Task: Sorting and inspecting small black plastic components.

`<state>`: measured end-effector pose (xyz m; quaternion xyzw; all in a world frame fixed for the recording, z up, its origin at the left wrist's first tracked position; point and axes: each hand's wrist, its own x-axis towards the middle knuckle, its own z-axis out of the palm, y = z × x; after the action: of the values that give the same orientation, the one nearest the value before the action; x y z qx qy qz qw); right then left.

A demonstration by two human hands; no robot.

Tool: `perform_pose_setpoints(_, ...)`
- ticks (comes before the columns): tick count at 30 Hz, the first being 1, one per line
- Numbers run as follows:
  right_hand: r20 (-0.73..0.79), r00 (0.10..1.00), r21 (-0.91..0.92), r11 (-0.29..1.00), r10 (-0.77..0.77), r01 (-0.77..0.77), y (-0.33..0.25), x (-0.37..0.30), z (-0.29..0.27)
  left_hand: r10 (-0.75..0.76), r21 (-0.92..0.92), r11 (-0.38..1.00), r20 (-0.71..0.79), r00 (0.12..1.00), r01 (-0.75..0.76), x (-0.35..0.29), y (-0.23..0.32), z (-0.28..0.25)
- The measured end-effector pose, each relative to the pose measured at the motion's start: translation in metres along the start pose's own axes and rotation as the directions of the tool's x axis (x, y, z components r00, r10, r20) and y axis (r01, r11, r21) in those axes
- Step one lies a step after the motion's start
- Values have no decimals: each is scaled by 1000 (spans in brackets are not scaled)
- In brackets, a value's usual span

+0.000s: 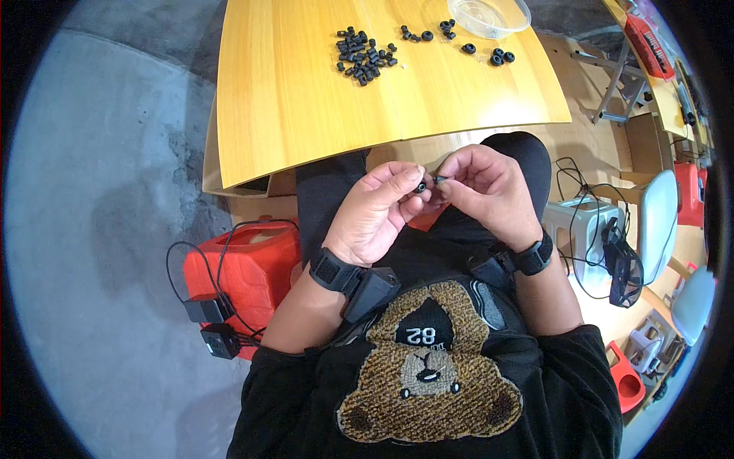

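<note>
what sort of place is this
It looks like a small workshop or workroom, though the pictures can't confirm which. A loose pile of small black parts lies on a wooden table, near a clear plastic tub, and the floor is plain grey.

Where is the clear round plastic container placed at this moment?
In the head view, the clear container is at the top edge, right of centre, on the yellow table, just beyond some small black pieces.
</note>
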<state>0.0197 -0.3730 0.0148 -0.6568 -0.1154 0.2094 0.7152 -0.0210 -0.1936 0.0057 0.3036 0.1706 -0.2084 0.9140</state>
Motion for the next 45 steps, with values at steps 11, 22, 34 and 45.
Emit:
perform_pose_setpoints(11,38,998,112,993,39,-44,-10,-2,8,37,-77,996,30,999,-35,-3,3,0)
perform_pose_setpoints(22,25,999,8,999,-38,38,-6,0,7,12,-88,996,37,999,-9,0,2,-5)
perform_pose_setpoints(34,4,967,-313,918,-255,243,-12,1,7,-48,-29,998,23,999,49,-1,2,-2)
perform_pose_setpoints(45,109,961,-379,883,-256,278,-22,-2,10,-15,49,999,35,999,13,-3,-1,-4)
